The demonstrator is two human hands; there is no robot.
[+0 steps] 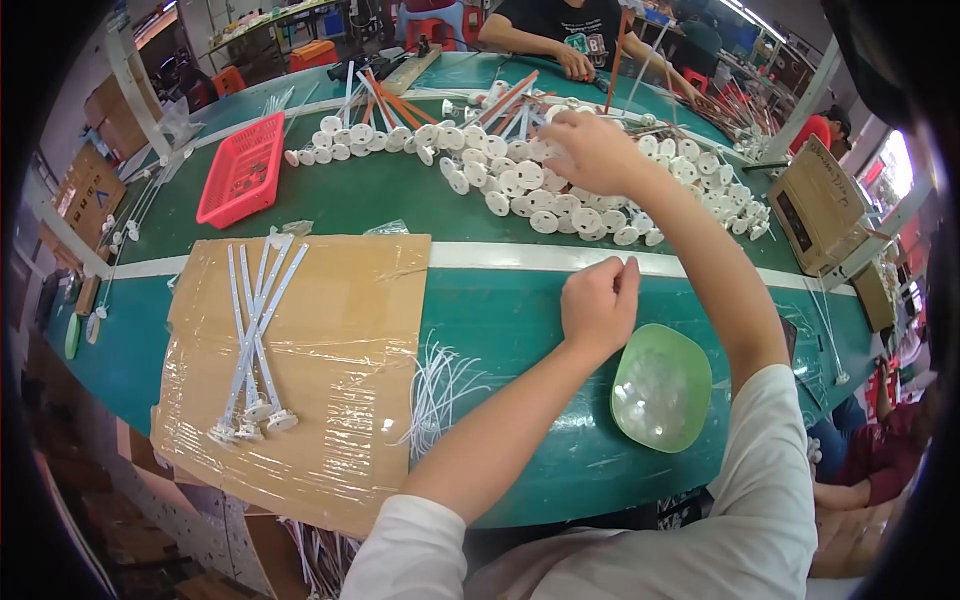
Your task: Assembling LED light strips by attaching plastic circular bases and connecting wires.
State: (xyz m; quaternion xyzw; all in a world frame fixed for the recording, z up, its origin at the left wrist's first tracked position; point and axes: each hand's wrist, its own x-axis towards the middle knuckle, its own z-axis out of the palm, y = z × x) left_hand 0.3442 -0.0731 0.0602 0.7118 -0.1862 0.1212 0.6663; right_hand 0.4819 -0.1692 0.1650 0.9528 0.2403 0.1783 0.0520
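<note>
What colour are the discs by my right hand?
The discs are white, clearest in the head view.

White round caps (543, 221), some dark-spotted, lie tilted and overlapping in a heap toward the table's (500, 312) far edge.

The basket (232, 211) lies left of the disc pile (529, 176).
</note>
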